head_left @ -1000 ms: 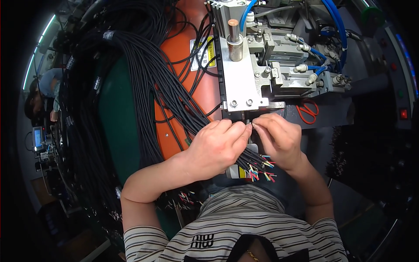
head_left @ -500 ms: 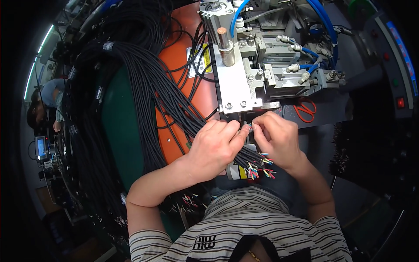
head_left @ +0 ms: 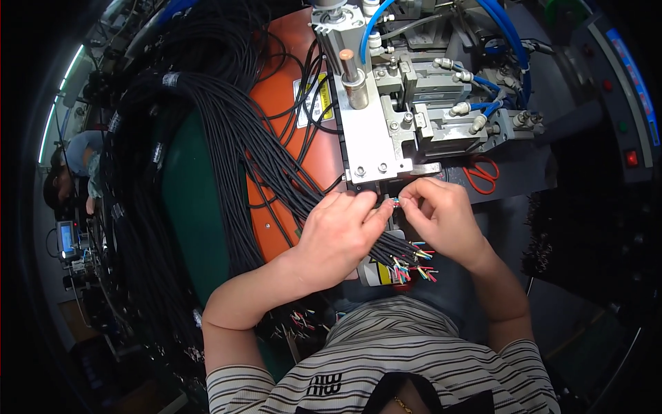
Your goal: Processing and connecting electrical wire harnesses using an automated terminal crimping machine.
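Note:
My left hand [head_left: 341, 231] is closed in a pinch on a black cable whose small coloured wire ends [head_left: 395, 202] poke out past the thumb. Facing it, my right hand [head_left: 441, 217] pinches at those same wire ends with thumb and forefinger. Both hands meet just below the front of a metal pneumatic fixture [head_left: 365, 131]. Beneath my left hand a bundle of black cables [head_left: 396, 250] ends in stripped-back red, green, yellow and white wires [head_left: 414, 269]. My fingers hide most of the held cable.
Long black cables [head_left: 234, 138] drape over the orange surface [head_left: 283, 165] on the left. Red-handled scissors [head_left: 481, 174] lie right of the fixture. Blue air hoses [head_left: 527, 76] curve behind it. A control panel [head_left: 627, 117] stands far right. Another person [head_left: 79, 159] is at the far left.
My right fingers have shifted slightly and the coloured wire ends show a little more between the hands. My left hand keeps its pinch. The view has tilted slightly.

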The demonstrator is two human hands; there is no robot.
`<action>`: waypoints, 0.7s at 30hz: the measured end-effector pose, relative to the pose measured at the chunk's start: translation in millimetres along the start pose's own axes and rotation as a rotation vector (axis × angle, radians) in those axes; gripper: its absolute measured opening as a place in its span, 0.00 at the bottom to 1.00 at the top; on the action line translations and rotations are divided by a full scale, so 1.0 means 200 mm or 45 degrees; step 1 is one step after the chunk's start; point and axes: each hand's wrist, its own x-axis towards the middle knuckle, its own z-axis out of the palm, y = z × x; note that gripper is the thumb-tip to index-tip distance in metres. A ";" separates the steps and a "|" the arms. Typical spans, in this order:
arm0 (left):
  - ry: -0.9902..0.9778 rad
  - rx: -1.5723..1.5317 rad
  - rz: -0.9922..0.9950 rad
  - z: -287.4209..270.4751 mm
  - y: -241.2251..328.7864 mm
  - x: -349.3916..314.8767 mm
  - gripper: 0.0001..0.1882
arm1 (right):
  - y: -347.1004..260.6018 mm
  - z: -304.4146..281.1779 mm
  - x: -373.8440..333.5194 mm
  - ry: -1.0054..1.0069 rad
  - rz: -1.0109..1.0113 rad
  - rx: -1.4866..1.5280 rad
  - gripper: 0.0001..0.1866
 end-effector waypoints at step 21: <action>0.295 -0.333 0.082 0.01 -0.12 -0.05 0.19 | -0.10 0.03 -0.07 -0.012 0.010 0.891 0.16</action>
